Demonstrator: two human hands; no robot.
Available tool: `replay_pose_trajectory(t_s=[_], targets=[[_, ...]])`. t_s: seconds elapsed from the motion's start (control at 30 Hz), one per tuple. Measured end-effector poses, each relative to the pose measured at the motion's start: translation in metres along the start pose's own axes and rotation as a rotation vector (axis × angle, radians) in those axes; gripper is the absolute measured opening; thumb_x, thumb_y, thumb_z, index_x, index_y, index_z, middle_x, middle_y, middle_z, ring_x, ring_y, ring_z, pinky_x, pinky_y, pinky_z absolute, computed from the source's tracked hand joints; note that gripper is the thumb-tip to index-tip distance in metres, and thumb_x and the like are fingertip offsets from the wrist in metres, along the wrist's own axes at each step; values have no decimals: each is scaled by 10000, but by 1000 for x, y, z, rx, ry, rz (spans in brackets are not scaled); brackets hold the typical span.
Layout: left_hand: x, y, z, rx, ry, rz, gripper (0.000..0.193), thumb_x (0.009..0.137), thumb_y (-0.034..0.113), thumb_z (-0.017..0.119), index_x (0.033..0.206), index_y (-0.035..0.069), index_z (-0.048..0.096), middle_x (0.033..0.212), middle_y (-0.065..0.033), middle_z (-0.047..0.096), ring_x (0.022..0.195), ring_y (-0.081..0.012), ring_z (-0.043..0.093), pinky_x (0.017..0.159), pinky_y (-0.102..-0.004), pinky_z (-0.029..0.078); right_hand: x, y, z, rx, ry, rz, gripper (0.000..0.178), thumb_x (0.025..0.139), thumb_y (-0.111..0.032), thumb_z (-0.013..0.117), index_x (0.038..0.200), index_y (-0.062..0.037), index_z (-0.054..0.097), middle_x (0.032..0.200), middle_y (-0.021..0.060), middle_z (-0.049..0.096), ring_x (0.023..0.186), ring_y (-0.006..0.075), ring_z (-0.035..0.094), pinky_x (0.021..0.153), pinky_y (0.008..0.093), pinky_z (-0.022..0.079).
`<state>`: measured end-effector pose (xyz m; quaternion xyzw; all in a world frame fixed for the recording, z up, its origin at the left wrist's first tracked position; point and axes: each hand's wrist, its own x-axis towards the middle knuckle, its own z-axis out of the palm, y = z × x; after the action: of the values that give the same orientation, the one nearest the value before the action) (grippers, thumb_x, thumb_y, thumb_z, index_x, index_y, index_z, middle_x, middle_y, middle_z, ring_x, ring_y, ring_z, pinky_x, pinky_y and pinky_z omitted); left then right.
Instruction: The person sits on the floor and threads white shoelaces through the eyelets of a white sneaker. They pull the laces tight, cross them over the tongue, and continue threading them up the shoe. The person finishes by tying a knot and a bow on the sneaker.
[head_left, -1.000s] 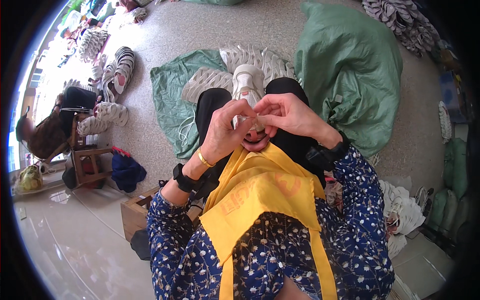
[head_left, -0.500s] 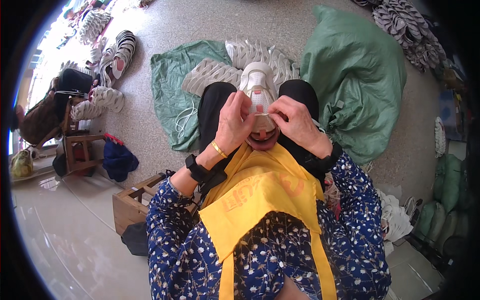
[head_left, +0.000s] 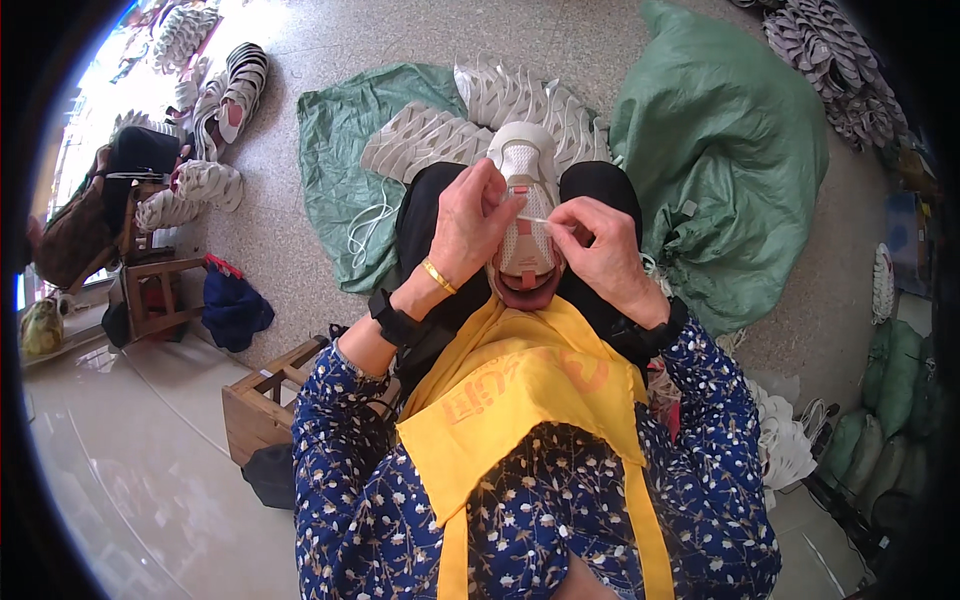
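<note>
A: Where is the shoe?

B: A pale shoe (head_left: 526, 258) rests toe outward between a worker's black-clad knees (head_left: 600, 187), its reddish-lined heel opening just beside a yellow apron (head_left: 500, 370).

A: And each grip?

B: The right grip (head_left: 597, 250) is narrow, thumb and forefinger pinching a white lace (head_left: 533, 219) across the shoe's upper. The left grip (head_left: 468, 222) is poised at the opposite end of the visible stretch, thumb close to it; whether it has closed on the lace cannot be told from this angle.

A: What might go wrong?

B: The slender lace could slip from the pinch if tugged sharply, since the fingertips appear to have little of it. An uneven pull might drag the upper askew. The knees look like the shoe's main support; should they part, it could tilt or drop.

A: Any hazard nearby?

B: A looped white cord (head_left: 356, 238) lies on a green sheet (head_left: 330, 170) near the left knee, where a shifting leg might snag it. A bulging green sack (head_left: 715, 170) stands to the right.
</note>
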<state>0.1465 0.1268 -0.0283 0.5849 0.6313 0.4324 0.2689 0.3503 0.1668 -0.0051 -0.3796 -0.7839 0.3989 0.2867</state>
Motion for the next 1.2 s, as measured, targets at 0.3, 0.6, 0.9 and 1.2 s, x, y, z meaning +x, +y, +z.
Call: replay_pose_trajectory(t_s=[0.3,0.6,0.9,1.2], targets=[[4,2,6,90,104,90,251,815,103,818,868,21,587,755,-70,548,567,-157,525,524,-306,440,17,5,-4,9,99,70,86,876,-49,748,867,-5,674,748,96,685,606,173,661,560,298,510],[5,3,11,127,61,-24,251,802,122,799,901,46,581,835,-116,583,689,-286,594,631,-412,475,19,11,1,-61,112,69,89,896,-68,756,916,-5,697,752,46,698,610,66,597,558,254,479],[13,-2,10,178,72,-10,263,771,114,831,808,30,585,669,-57,597,564,-153,574,552,-295,478,23,8,1,-66,98,109,113,889,-134,740,918,-38,689,784,148,696,650,298,683,582,377,506],[16,-1,-5,26,-87,-119,242,804,129,828,822,31,608,660,3,600,588,-58,530,567,-251,471,26,12,1,-90,74,61,103,898,-145,720,914,-54,675,795,144,708,728,348,703,625,418,527]])
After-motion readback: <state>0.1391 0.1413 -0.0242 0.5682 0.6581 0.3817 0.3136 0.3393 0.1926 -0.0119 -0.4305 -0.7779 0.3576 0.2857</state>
